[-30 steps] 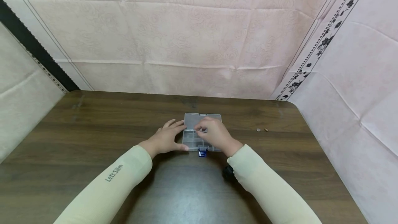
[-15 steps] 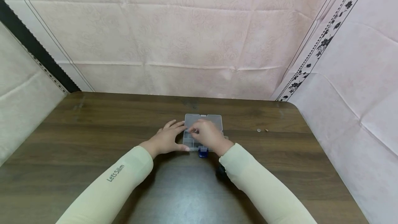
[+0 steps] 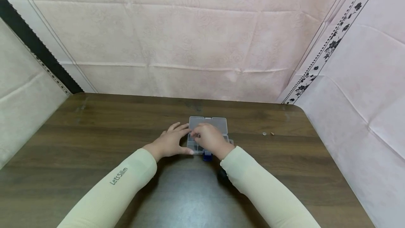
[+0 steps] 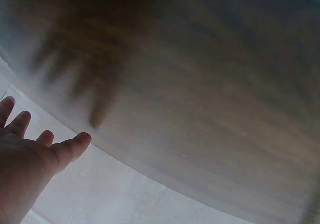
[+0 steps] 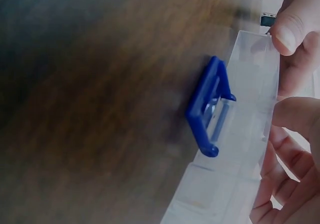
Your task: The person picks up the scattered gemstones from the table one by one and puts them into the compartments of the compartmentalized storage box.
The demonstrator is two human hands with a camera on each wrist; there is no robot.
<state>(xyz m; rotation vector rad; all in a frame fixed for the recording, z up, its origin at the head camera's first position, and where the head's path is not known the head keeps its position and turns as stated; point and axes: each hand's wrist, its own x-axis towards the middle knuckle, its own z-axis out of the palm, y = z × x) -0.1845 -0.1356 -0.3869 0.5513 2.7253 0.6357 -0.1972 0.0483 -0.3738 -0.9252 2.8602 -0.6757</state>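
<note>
Clear plastic makes the box (image 3: 198,152), sitting on the bench (image 3: 126,136) with its lid (image 3: 220,124) laid back toward 12 o'clock, its blue latch (image 3: 207,157) at 6 and its long axis running from 9 to 3. What counts most, I judge, is how the person's right grip (image 3: 209,138) stands to the compartments: it arches over them from about 4 o'clock, fingertips above the 10 o'clock part of the tray, close to the hinge line. Those fingers are curled in; whether they pinch anything I cannot tell, since the knuckles and, in the right-wrist view, the box wall cover the tips. The left grip (image 3: 172,143) is spread at the box's 9 o'clock end, thumb at the near corner and fingers by the lid's edge, seemingly to steady it. Well apart, at 3 o'clock from the right grip, a pale disc (image 3: 264,134) and a tan bit (image 3: 272,134) lie near each other, the right grip being nearer to both; the bit's long axis points roughly from 10 to 4.
</note>
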